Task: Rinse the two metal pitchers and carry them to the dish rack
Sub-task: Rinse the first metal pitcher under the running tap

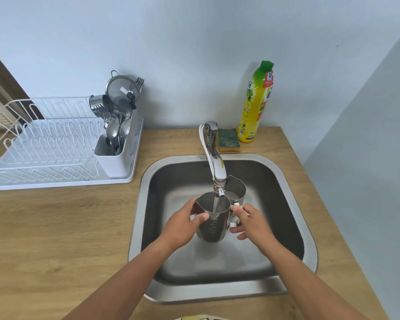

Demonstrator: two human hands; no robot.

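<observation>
At the centre of the frame, a metal pitcher [214, 219] is held upright over the sink [293, 218] under the faucet [214, 162], water running into it. The left hand [183, 225] wraps its body and the right hand [249, 221] grasps its handle. A second pitcher [236, 188] stands just behind it in the basin; the white dish rack [44, 144] sits on the counter [62, 227] at the left of the frame.
</observation>
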